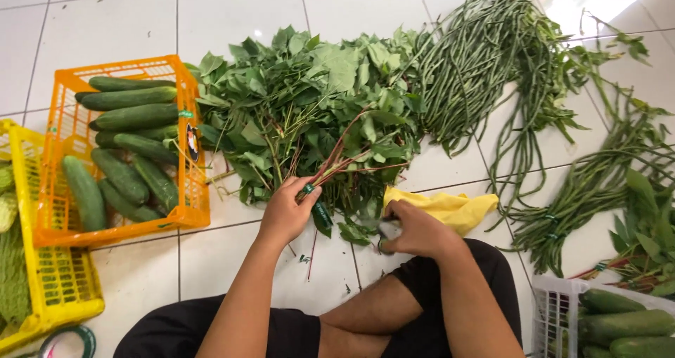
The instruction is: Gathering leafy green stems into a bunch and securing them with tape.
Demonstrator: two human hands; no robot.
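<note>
My left hand grips the reddish stems of a bunch of leafy greens, which a green band of tape wraps at my fingers. My right hand is closed around a small roll of tape, with a strip of green tape hanging between the two hands. The bunch lies against a large heap of the same green leaves on the white tiled floor. My crossed legs in black shorts fill the bottom of the view.
An orange crate of cucumbers sits left, beside a yellow crate. Long beans spread at upper right, tied bundles farther right. A yellow cloth lies by my right hand. A white crate with cucumbers stands at bottom right.
</note>
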